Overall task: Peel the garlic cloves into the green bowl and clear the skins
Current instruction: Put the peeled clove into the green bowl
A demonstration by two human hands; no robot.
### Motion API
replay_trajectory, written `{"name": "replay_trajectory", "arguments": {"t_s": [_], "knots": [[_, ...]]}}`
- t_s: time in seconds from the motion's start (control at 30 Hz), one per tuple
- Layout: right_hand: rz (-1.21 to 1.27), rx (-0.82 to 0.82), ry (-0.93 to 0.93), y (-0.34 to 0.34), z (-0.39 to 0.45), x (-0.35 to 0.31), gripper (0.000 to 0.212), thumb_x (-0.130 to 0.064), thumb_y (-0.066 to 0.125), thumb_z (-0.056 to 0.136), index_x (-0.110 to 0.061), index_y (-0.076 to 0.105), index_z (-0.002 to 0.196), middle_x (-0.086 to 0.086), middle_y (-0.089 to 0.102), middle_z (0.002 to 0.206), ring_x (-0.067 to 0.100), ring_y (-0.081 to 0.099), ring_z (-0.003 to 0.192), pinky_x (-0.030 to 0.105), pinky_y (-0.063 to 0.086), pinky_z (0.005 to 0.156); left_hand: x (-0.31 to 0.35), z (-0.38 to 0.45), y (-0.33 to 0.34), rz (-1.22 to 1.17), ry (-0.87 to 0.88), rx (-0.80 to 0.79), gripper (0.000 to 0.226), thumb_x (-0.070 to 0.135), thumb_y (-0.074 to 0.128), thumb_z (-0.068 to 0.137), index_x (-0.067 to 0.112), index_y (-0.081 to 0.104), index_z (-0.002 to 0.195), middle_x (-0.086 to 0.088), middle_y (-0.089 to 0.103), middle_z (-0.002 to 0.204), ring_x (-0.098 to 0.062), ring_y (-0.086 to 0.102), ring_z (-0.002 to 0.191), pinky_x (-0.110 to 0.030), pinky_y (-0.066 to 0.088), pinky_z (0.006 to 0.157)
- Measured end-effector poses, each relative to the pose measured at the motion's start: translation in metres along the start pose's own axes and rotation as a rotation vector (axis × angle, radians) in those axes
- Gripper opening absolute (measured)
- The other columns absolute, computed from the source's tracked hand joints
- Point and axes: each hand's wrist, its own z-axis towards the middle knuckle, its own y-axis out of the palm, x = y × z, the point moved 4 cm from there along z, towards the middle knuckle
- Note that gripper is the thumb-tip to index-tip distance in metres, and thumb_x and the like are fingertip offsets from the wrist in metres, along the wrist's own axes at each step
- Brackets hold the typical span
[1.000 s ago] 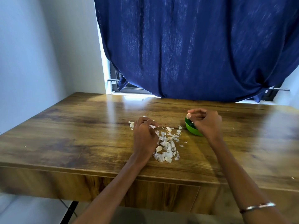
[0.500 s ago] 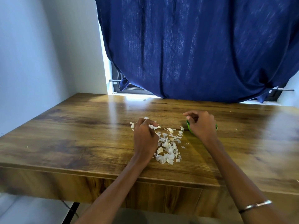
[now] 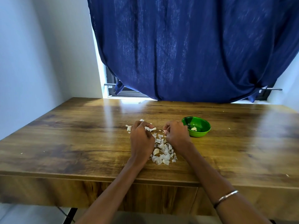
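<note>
Right hand (image 3: pixel 176 135): had left the round green plastic bowl (image 3: pixel 202 132), now pinching a small skin scrap.
Left hand (image 3: pixel 141 138): curled around a pale garlic piece.
Papery white skins (image 3: pixel 163 152): heap elongated toward the table (image 3: pixel 64 143) edge.
Bowl: right of hands, holding 1 clove (image 3: pixel 193 128).

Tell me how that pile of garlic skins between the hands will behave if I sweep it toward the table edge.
The garlic skins look thin, curled and papery, so probably very light and apt to scatter or flutter rather than slide together. Loose flakes already lie apart from the heap on the smooth, glossy table, so some will likely slip past a sweeping hand.
</note>
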Motion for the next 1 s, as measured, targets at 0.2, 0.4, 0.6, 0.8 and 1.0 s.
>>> {"name": "replay_trajectory", "arguments": {"t_s": [0.2, 0.4, 0.6, 0.8, 1.0], "knots": [[0.009, 0.026, -0.011, -0.004, -0.003, -0.003, 0.028, -0.004, 0.071, 0.087, -0.022, 0.07, 0.108, -0.004, 0.071, 0.107, 0.016, 0.066, 0.102, 0.03, 0.05, 0.087, -0.003, 0.001, 0.002, -0.017, -0.008, 0.0, 0.033, -0.013, 0.057, 0.081, 0.01, 0.072, 0.099, 0.0, 0.06, 0.103, -0.016, 0.057, 0.1, -0.008, 0.035, 0.07], [0.209, 0.176, -0.035, -0.014, -0.019, -0.001, 0.028, -0.006, 0.074, 0.087, -0.023, 0.071, 0.108, -0.014, 0.067, 0.096, 0.003, 0.065, 0.089, 0.031, 0.057, 0.088, 0.001, 0.001, -0.001, -0.079, 0.039, 0.022, 0.029, -0.011, 0.056, 0.085, 0.009, 0.073, 0.099, 0.001, 0.067, 0.1, -0.01, 0.06, 0.093, -0.004, 0.04, 0.072], [0.778, 0.174, 0.044, -0.012, -0.04, 0.002, 0.021, -0.002, 0.073, 0.088, -0.019, 0.077, 0.099, -0.005, 0.078, 0.09, 0.008, 0.074, 0.083, 0.032, 0.063, 0.079, 0.01, 0.0, 0.0, -0.251, 0.157, -0.069, 0.024, 0.013, 0.061, 0.098, 0.012, 0.07, 0.12, 0.006, 0.071, 0.108, 0.01, 0.063, 0.087, -0.003, 0.045, 0.077], [1.2, 0.0, 0.141, -0.002, -0.051, 0.0, 0.02, 0.008, 0.065, 0.093, -0.006, 0.074, 0.105, 0.015, 0.078, 0.099, 0.026, 0.076, 0.096, 0.029, 0.062, 0.081, 0.008, 0.0, -0.002, -0.349, 0.08, -0.08, 0.026, -0.001, 0.071, 0.085, 0.018, 0.074, 0.102, 0.013, 0.074, 0.094, -0.001, 0.069, 0.084, -0.014, 0.052, 0.077], [1.271, -0.032, 0.154, -0.003, -0.055, -0.004, 0.018, 0.008, 0.063, 0.095, -0.005, 0.071, 0.106, 0.019, 0.077, 0.099, 0.028, 0.076, 0.094, 0.026, 0.062, 0.076, 0.007, 0.0, -0.003, -0.386, 0.044, -0.072, 0.01, 0.005, 0.078, 0.083, 0.011, 0.077, 0.09, 0.008, 0.074, 0.086, -0.001, 0.069, 0.079, -0.009, 0.049, 0.07]]}}
